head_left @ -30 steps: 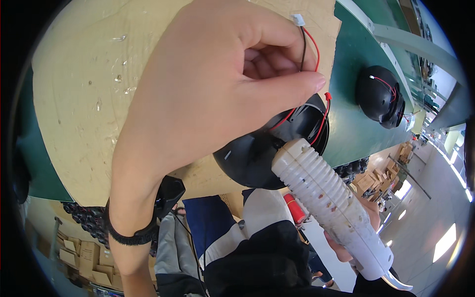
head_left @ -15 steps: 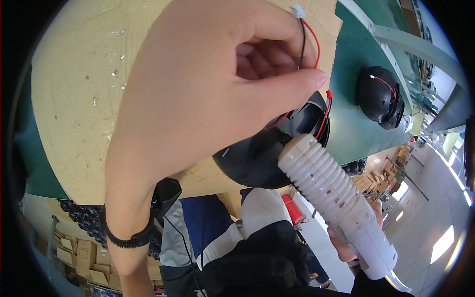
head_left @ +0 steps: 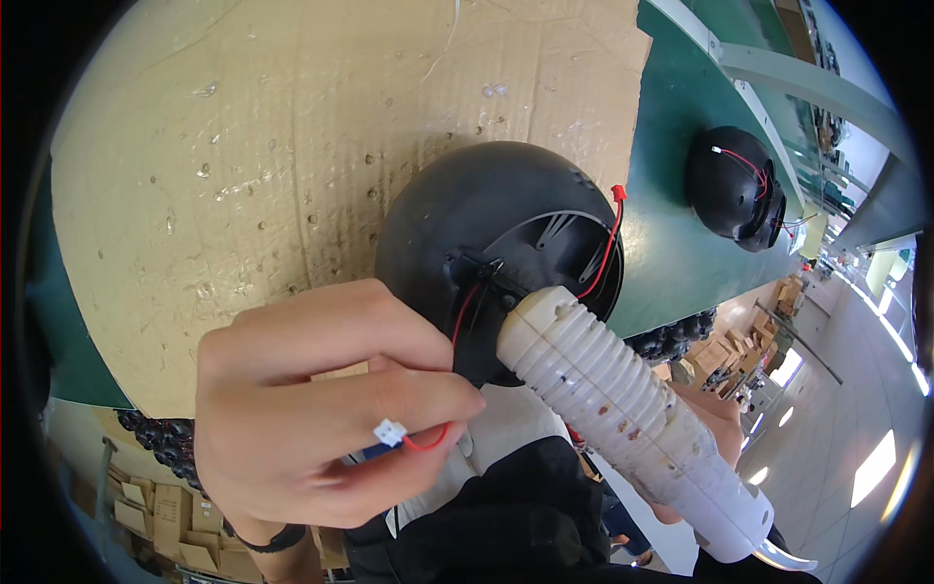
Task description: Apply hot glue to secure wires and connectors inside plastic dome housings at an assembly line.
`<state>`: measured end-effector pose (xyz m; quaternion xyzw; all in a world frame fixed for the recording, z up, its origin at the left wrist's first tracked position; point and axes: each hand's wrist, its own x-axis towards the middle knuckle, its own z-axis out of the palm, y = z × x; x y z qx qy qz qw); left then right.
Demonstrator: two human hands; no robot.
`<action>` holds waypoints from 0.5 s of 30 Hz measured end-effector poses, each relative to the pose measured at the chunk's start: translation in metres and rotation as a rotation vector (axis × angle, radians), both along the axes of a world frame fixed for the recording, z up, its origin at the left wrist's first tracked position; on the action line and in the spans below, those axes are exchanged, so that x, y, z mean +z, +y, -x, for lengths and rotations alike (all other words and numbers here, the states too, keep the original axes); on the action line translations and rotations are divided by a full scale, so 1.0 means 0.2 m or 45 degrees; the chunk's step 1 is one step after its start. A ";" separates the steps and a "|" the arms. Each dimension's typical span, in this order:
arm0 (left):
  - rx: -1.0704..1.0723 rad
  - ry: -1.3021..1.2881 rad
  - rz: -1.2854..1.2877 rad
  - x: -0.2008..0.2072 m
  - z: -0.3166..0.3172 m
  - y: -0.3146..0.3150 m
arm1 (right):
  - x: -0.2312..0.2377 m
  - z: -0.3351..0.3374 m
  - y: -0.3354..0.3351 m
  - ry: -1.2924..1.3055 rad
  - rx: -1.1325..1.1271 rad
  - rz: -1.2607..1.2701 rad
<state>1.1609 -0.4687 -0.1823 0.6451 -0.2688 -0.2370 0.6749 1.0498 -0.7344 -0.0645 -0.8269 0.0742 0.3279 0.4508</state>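
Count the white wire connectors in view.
2: one white connector at the left hand, another on the black domed shell at right. More may be hidden.

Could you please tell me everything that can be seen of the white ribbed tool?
The white ribbed tool looks like plastic: a thick barrel, ridged toward its front, smoother behind, with a lengthwise seam and brownish specks. A pale curved piece juts from the rear. It slants, front end up and left over the black shell, held by the right hand, which is partly hidden behind it. Whether it touches the shell is unclear.
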 end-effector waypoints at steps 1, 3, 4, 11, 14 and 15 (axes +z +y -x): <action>-0.001 -0.001 0.005 -0.01 0.00 -0.01 | 0.00 0.00 0.00 -0.026 0.004 0.015; -0.014 -0.027 0.033 -0.02 0.00 -0.02 | -0.01 0.00 0.00 -0.050 0.010 0.031; -0.015 -0.026 0.037 -0.02 0.00 -0.02 | -0.01 0.01 0.00 -0.106 0.014 0.046; 0.123 0.014 -0.043 0.02 -0.01 -0.02 | 0.03 0.01 -0.02 -0.126 0.133 0.166; 0.173 -0.021 -0.070 0.03 -0.02 -0.03 | 0.04 0.01 -0.01 -0.008 -0.003 0.158; 0.185 -0.041 -0.078 0.03 -0.02 -0.03 | 0.05 0.00 -0.01 -0.007 -0.005 0.158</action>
